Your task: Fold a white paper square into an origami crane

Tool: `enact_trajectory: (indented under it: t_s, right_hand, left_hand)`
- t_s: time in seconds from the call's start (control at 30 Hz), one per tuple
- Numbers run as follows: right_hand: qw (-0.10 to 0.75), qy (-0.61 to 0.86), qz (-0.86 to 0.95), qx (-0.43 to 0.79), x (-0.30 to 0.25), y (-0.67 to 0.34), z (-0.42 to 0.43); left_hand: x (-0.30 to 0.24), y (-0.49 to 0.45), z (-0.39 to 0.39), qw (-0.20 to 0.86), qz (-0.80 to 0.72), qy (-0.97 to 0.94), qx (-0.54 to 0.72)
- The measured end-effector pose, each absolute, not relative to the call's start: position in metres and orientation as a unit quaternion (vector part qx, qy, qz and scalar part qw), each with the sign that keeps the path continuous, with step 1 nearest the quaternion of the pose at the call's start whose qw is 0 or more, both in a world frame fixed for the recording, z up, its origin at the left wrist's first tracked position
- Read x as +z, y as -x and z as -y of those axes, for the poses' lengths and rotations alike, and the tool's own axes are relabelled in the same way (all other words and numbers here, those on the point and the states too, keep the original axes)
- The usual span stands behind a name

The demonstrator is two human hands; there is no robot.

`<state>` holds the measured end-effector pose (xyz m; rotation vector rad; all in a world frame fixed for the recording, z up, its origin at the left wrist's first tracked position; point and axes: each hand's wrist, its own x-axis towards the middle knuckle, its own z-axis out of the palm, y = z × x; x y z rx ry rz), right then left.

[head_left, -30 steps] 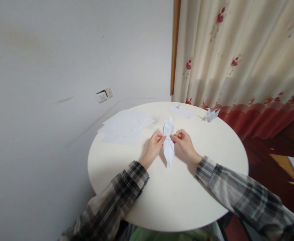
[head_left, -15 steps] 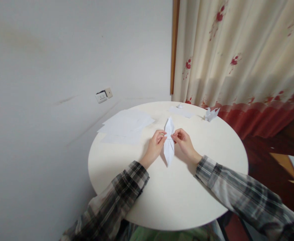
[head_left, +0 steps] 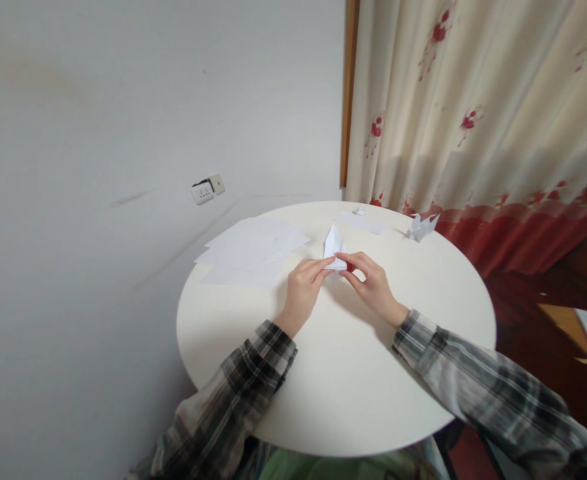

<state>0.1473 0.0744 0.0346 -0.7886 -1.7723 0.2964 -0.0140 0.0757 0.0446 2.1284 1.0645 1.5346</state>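
Note:
A folded white paper piece (head_left: 333, 247) lies on the round cream table (head_left: 338, 380), now a short pointed shape. My left hand (head_left: 303, 290) presses its fingertips together on the paper's lower left edge. My right hand (head_left: 371, 283) has its fingers pinched on the lower right edge. Both hands sit side by side just behind the paper, and both sleeves are plaid.
A loose pile of white sheets (head_left: 251, 250) lies at the table's left rear. A finished paper crane (head_left: 422, 227), a flat sheet (head_left: 361, 222) and a small paper scrap (head_left: 359, 211) sit at the back right. A flowered curtain (head_left: 473, 113) hangs behind; a wall socket (head_left: 207, 189) is at left.
The long paper diamond has been folded in half: its near point has gone up under the far half, leaving a short shape. Both hands slid forward and pressed down on the fold.

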Motion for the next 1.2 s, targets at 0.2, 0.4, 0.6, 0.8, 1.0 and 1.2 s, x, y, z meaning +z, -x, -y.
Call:
enact_trajectory:
  t_s: [0.2,0.4,0.6,0.8,1.0,1.2]
  right_hand:
    - [0.569,0.326,0.754,0.045,0.034,-0.146,-0.073]
    - [0.579,0.331,0.745,0.009,0.034,-0.145,-0.07]
    - [0.583,0.331,0.742,0.02,0.035,-0.144,-0.067]
    - [0.599,0.355,0.712,0.089,0.037,-0.141,-0.068]
    - [0.624,0.381,0.636,0.248,0.033,-0.144,-0.073]
    - [0.608,0.366,0.59,0.386,0.024,-0.142,-0.079]
  left_hand:
    - [0.043,0.012,-0.075,0.0,-0.338,-0.766,0.547]
    - [0.04,0.01,-0.076,-0.009,-0.338,-0.756,0.561]
    - [0.039,0.01,-0.075,0.056,-0.341,-0.733,0.586]
    - [0.037,0.007,-0.08,0.274,-0.341,-0.645,0.627]
    - [0.029,-0.001,-0.079,0.506,-0.333,-0.544,0.581]
    - [0.021,-0.006,-0.08,0.567,-0.303,-0.537,0.546]
